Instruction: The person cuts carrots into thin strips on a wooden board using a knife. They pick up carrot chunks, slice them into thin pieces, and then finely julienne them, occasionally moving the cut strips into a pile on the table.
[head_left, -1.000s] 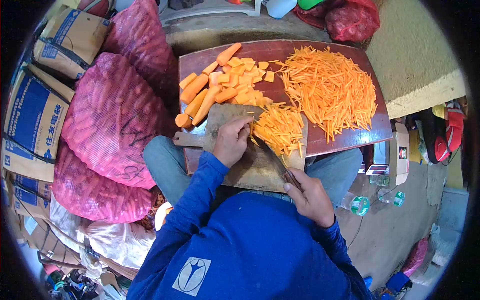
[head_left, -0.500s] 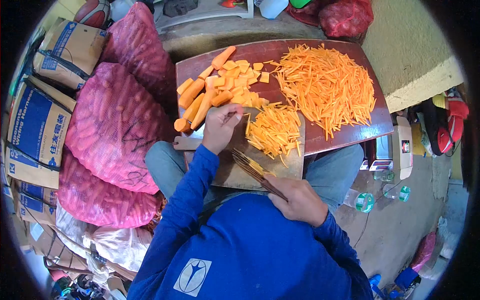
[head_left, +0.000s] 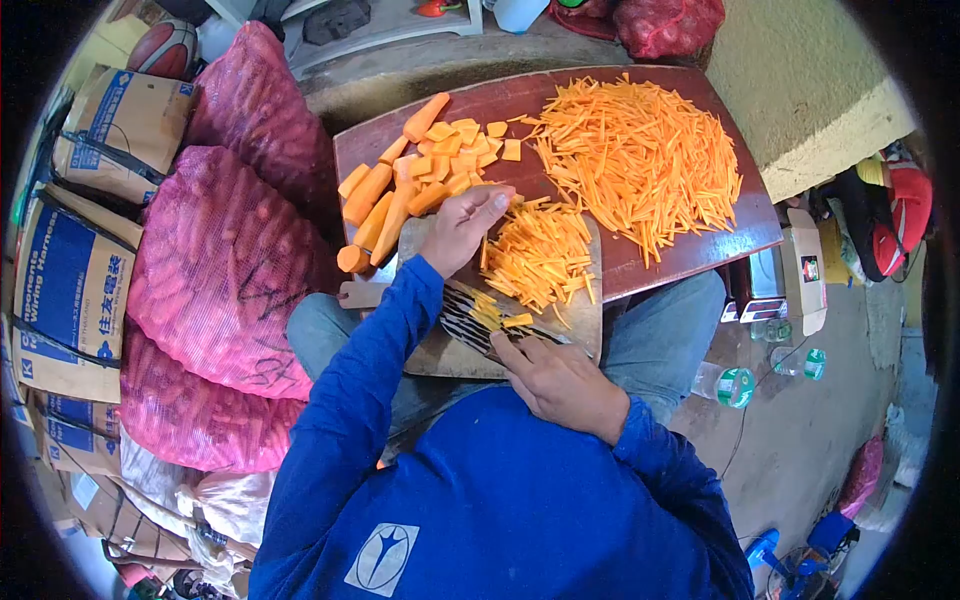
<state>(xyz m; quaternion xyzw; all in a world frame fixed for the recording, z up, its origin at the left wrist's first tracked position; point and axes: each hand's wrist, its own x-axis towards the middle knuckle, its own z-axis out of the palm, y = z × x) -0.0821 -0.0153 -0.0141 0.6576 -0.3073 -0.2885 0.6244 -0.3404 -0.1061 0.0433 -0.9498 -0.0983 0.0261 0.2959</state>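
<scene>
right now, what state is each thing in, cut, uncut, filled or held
Knife: held in the right hand, carrot bits on its blade
Carrot lengths: peeled, unsliced
Carrot slices: flat, loosely heaped
Carrot sticks: cut thin, in two piles
Chopping board: partly covered
Pink mesh sacks: bulging
Plastic bottles: lying on their sides

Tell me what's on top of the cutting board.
A heap of carrot sticks lies on the cutting board. The right hand holds a blurred knife, carrot bits on it, over the board. The surface under the heap is hidden.
</scene>
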